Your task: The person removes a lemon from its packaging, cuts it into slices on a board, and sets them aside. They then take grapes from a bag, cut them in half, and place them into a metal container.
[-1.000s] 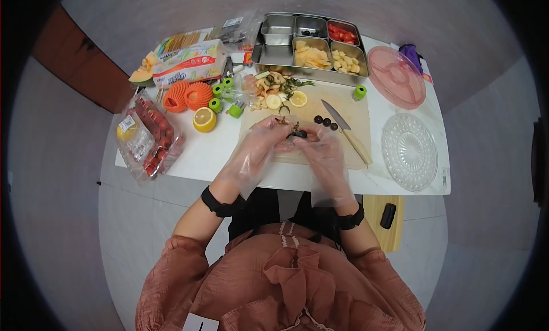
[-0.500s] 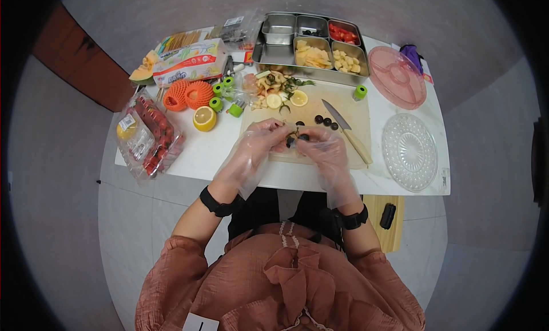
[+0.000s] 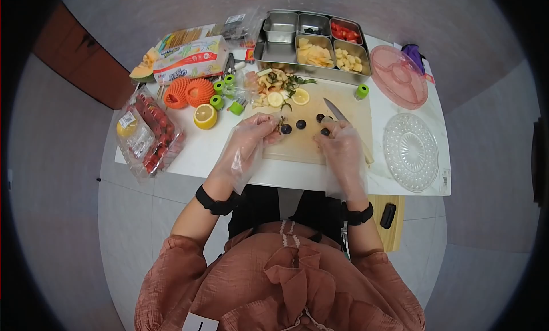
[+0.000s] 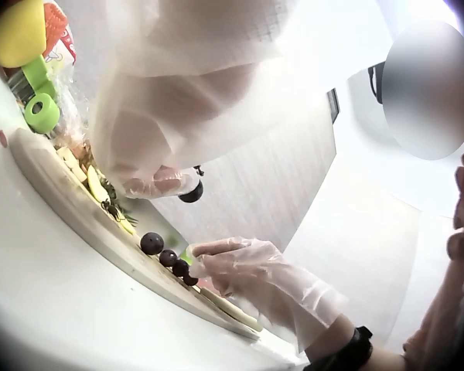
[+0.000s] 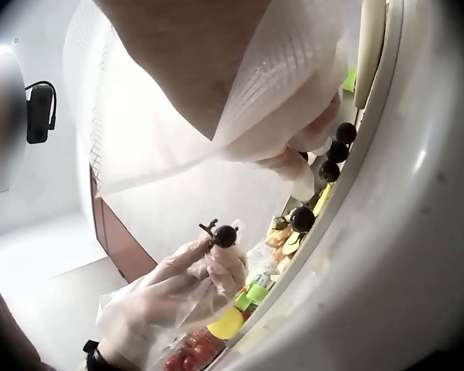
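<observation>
My gloved left hand pinches a dark stem with one dark grape on it, raised above the cutting board. To the right, my gloved right hand has its fingertips bent around another grape, mostly covered by the fingers in the right wrist view. A loose grape lies on the board between the hands. Several grapes stand in a row by the right fingertips, one plain in the head view, three in the right wrist view.
A knife lies partly under the right hand. Lemon slices and fruit scraps are at the board's back left. Behind stands a steel tray of cut fruit. Clear plate at right; strawberry box and halved lemon at left.
The hands have moved apart, the left one keeping the stem with a grape, the right one moving right to the grape row. A loose grape now shows between them.
</observation>
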Tool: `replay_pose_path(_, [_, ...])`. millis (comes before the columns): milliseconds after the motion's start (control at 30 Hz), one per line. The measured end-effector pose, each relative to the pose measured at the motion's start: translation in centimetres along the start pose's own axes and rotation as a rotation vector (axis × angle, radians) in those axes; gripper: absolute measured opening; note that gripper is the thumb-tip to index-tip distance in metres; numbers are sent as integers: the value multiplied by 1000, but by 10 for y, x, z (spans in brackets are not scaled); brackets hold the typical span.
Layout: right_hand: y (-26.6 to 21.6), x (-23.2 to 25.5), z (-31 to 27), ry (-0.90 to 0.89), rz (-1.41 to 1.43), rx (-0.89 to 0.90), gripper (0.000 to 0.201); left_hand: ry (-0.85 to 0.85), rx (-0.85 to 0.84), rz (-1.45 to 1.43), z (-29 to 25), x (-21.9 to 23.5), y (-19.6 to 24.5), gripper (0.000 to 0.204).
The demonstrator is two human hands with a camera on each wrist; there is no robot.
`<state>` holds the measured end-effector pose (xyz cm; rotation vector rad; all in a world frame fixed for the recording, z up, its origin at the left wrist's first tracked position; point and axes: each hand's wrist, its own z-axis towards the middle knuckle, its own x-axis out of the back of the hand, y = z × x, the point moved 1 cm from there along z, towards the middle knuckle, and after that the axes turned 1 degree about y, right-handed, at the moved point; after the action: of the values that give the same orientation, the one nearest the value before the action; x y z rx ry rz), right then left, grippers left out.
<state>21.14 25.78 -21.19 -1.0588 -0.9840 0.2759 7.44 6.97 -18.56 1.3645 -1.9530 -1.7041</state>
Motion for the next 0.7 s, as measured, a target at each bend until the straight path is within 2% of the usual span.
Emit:
replay_pose_path(67, [9,-5,0,68,-140,153,40,-48,3,-60,-1,0,0,19])
replay_pose_path(267, [-5,-1,-2,74,-273,176,42,-56,50,-118,-2,-2,-1,16])
replay_pose_path(400, [-3,-1,-2,109,-151,176,40,-78,59,-157,0,-1,-3,15])
replay_pose_path(467, [-12,4,-4,263,-146,288,40,-97,58,-159,1,-1,-6,14])
replay_pose_path(500, [-11,3,-7,263,-146,288,40,-68,61,-168,-2,-6,-3,14])
replay_pose_path(567, [-5,-1,-14,88,332,-11,40,-41,70,-177,-2,-6,-6,13])
replay_pose_path(600, [-11,-1,-18,91,331,-13,40,-82,65,-178,3,-2,-12,12])
replay_pose_path(667, [-30,-6,-23,-80,646,-196,38,-126,59,-178,4,-1,-14,11])
replay_pose_path(700, [-32,-10,-23,-79,646,-197,38,-130,46,-163,3,-3,-13,10])
